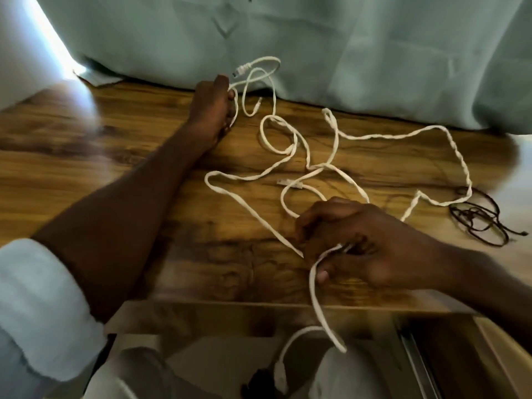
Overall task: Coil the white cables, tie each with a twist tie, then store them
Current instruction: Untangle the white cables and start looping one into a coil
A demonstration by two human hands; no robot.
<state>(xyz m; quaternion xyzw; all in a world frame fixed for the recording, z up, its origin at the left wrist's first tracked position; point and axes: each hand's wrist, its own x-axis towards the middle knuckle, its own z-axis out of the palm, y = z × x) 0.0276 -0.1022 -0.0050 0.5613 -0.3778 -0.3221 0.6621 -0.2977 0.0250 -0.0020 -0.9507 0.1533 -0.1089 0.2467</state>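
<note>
Several white flat cables [288,165] lie tangled in loose loops across the middle of the wooden table [86,168]. My left hand [213,108] reaches to the far edge and is closed on a strand of white cable, whose plug end [241,70] loops just beyond it. My right hand [357,243] rests near the front edge, closed on another white strand; that strand [319,306] hangs over the table's front edge, and its plug [280,375] dangles below. A twisted white cable [460,159] runs out to the right.
A bundle of thin black ties or cord [478,220] lies at the right of the table. A pale green curtain [316,47] hangs right behind the far edge. Below the front edge is an open drawer or box [201,355].
</note>
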